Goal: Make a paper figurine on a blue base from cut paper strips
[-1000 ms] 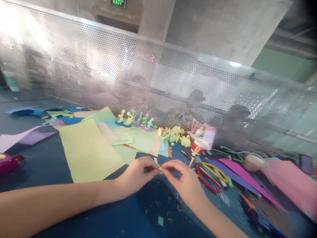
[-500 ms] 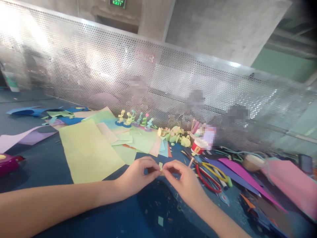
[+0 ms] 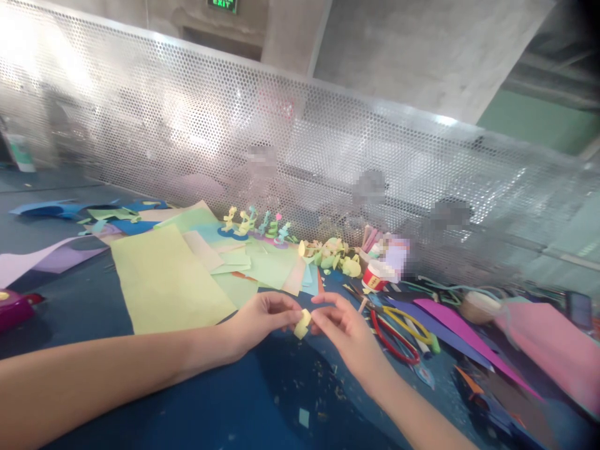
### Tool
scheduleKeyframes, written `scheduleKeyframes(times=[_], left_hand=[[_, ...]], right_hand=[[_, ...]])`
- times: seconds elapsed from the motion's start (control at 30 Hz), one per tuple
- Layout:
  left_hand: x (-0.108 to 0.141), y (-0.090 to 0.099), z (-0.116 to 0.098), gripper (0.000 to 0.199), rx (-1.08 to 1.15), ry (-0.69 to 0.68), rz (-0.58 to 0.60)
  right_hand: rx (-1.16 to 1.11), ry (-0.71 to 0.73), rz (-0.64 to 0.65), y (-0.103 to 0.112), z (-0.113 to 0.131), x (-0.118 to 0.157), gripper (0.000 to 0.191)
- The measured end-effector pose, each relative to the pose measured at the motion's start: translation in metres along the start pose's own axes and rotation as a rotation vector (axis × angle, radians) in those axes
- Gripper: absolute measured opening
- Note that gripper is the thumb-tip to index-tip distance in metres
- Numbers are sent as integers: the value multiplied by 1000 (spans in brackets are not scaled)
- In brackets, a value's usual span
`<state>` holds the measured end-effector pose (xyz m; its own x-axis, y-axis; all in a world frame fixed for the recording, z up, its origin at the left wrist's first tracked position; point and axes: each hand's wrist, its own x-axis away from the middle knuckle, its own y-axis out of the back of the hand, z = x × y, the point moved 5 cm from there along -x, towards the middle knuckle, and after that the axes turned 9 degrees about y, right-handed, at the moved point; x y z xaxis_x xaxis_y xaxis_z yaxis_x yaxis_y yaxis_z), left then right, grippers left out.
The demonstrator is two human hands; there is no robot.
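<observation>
Lying nearest, below both grips: pale scrap point(image 3: 304, 417) on blue bench point(image 3: 210, 412). Above, yellow paper piece point(image 3: 302, 325), pinched in closed left grip point(image 3: 257, 322); right grip point(image 3: 350, 326) partly open alongside, contact unclear. Rightward of grips, red-handled scissors point(image 3: 415, 360). Beyond left grip, large yellow sheet point(image 3: 171, 281). Farther past grips, paper figures point(image 3: 283, 234) before perforated screen point(image 3: 187, 112).

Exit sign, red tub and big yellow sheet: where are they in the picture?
Exit sign point(image 3: 222, 4), head view: its lit lettering.
Red tub point(image 3: 373, 282), head view: its side.
Big yellow sheet point(image 3: 171, 281), head view: its middle.
</observation>
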<state>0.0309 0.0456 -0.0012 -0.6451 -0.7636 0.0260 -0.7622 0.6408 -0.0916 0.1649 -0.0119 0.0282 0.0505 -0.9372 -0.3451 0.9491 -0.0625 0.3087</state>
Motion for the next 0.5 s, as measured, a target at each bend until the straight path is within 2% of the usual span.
scheduleKeyframes(times=[0.13, 0.23, 0.33, 0.5], left_hand=[[-1, 3, 2, 24, 65, 26, -23], [-1, 1, 2, 24, 68, 22, -1], [0, 0, 1, 24, 48, 27, 0], [1, 0, 0, 24, 48, 29, -2]], right_hand=[[212, 266, 38, -4, 9, 3, 17], [428, 398, 74, -8, 15, 8, 18], [516, 430, 24, -7, 17, 11, 13], [440, 398, -67, -4, 13, 13, 9]])
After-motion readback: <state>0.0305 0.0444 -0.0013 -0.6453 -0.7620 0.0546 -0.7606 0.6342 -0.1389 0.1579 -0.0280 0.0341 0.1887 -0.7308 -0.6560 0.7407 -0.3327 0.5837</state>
